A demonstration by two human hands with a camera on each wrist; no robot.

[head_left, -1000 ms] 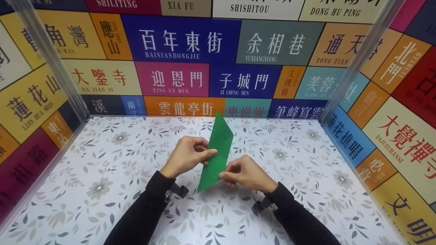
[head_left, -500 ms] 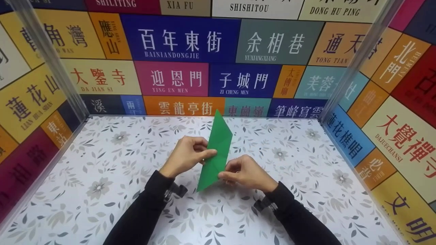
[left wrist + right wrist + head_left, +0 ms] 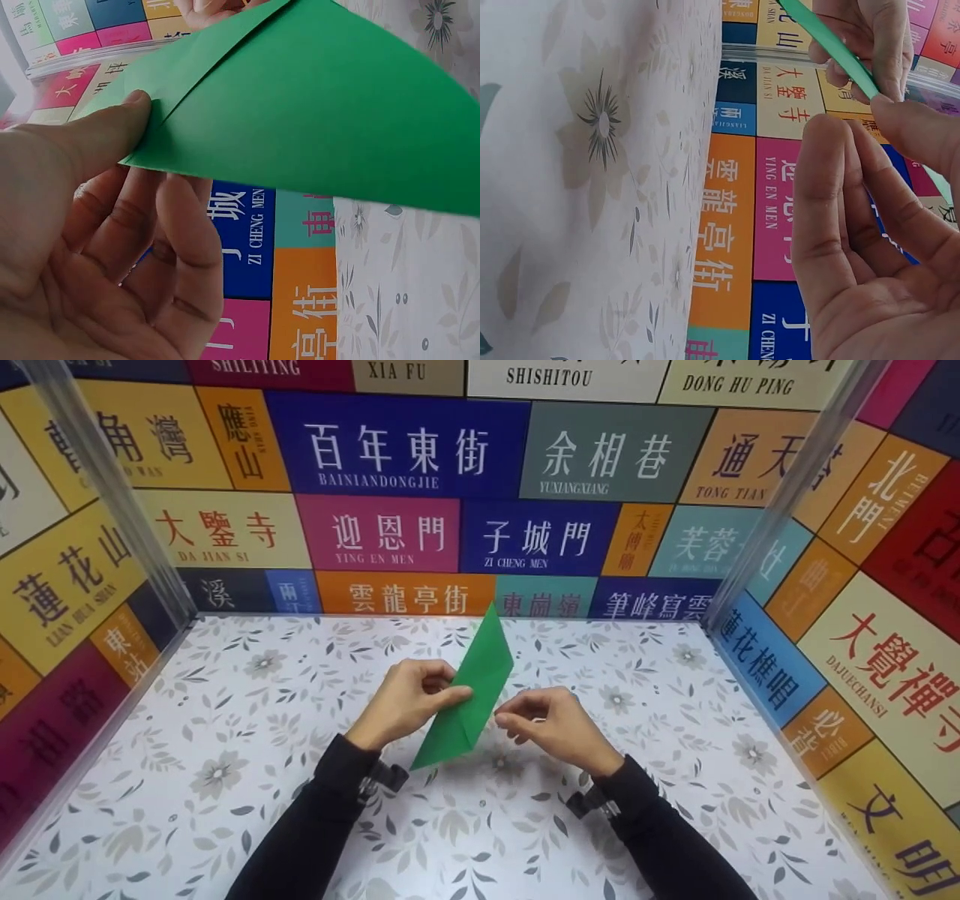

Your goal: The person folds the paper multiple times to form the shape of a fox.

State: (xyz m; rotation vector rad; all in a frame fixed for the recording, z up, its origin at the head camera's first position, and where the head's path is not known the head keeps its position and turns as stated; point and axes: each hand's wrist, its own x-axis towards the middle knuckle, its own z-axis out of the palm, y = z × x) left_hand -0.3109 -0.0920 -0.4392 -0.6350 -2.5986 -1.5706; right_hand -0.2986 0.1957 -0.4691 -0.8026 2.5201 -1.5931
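A folded sheet of green paper (image 3: 480, 686), a slanted four-sided shape with pointed ends, is held up over the table in the head view. My left hand (image 3: 409, 697) pinches its left edge, thumb on the near face and fingers behind. In the left wrist view, a folded flap runs along the green paper (image 3: 300, 112) near the thumb. My right hand (image 3: 559, 727) is just right of the paper, its fingers loosely bent and holding nothing. The right wrist view shows a gap between thumb and fingers of the right hand (image 3: 825, 210), with the paper edge-on behind.
Beneath the hands lies a white table surface (image 3: 262, 795) printed with grey leaves and flowers. Panels of colourful Chinese place-name signs (image 3: 397, 450) wall in the back and both sides. Clear corner strips (image 3: 765, 532) join the panels.
My right hand has let go of the paper's lower right edge and drawn back slightly up and right. In my left hand the paper has tilted, its top to the right and lower tip to the left.
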